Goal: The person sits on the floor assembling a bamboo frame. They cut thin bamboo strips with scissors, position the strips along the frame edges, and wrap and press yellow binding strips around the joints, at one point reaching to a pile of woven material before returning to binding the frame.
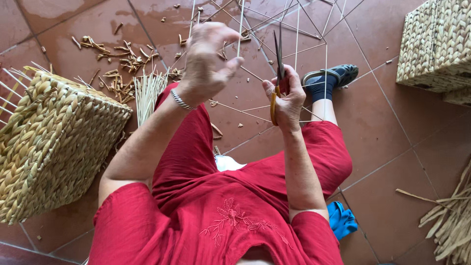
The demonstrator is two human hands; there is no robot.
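While you sit on the tiled floor (392,162), your left hand (208,61) pinches one thin white rod (240,29) of the wire frame (294,34) between thumb and fingers. Your right hand (287,98) is clenched around orange-handled scissors (277,73), blades pointing up beside that rod. Woven basket (54,142): floor's left edge. Second woven basket (434,44): top right corner. Cut scraps (117,59): top left.

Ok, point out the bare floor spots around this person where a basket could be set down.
Bare tile lies between the right leg, the woven box and the straw bundle. Crowded: trimmings by the woven basket, and the thin frame rods that the left hand grips beside the right hand's scissors.
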